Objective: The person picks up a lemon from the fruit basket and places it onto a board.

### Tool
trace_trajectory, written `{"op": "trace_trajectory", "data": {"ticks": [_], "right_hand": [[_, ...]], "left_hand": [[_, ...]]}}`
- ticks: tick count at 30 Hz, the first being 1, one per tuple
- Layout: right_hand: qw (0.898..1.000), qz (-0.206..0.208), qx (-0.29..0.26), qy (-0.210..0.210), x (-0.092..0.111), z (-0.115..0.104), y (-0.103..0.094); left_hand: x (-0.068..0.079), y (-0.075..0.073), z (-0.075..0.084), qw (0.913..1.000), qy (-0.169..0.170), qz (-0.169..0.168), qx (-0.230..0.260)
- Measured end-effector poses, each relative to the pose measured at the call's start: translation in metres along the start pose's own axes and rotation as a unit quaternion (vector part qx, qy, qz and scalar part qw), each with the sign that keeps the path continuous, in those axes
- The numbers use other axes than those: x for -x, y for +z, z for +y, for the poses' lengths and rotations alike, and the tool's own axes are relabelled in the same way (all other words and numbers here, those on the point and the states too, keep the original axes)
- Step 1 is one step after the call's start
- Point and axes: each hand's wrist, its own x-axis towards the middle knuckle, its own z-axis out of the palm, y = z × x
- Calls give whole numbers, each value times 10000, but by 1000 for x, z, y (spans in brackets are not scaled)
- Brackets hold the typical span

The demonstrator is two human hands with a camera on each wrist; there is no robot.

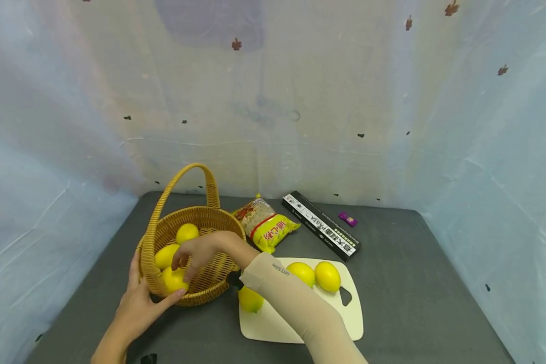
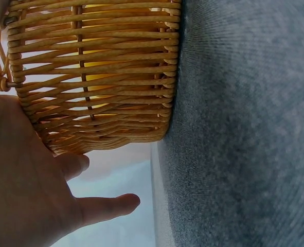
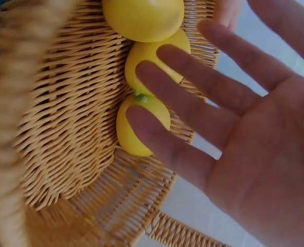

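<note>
Wicker basket (image 1: pixel 216 217), one, golden-brown, with tall arched handle; stands upright at left on a dark grey table (image 1: pixel 414 283). Contents: three yellow lemons (image 1: pixel 187 233) in a row along the basket's left inner side, from far to near. Left hand (image 1: pixel 138 306): thumb and fingers spread apart against the basket's near-left outer side, thumb along the near rim. Right hand (image 1: pixel 202 253): inside the basket over the lemons, fingers spread and pinching nothing; contact with the near lemon cannot be told. Pale sleeve (image 1: pixel 296 298), lettered, on the right forearm, crossing above a white cutting board (image 1: pixel 273 326). Board lemons (image 1: pixel 327 276), three: two at the far side, side by side; one at left. Beyond the board: yellow noodle bag (image 1: pixel 273 230), just right of the basket; black pasta box (image 1: pixel 320 225), lying slantwise; small purple packet (image 1: pixel 348 219), right of the box.
</note>
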Motion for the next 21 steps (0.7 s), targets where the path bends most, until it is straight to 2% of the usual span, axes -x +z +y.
{"op": "trace_trajectory", "data": {"ticks": [5,10,14,21], "right_hand": [[9994,-268,143,-155,-19,-7,-3],[9991,-381,151,47,-28,-12,-2],[9987,-407,74,282,-29,-16,-2],[9932,-466,-253,1040,-29,-21,0]], "left_hand": [[0,-1,1,10000,41,42,17],[0,0,1,9999,109,104,34],[0,1,1,9999,109,113,71],[1,1,1,9999,85,106,68]]}}
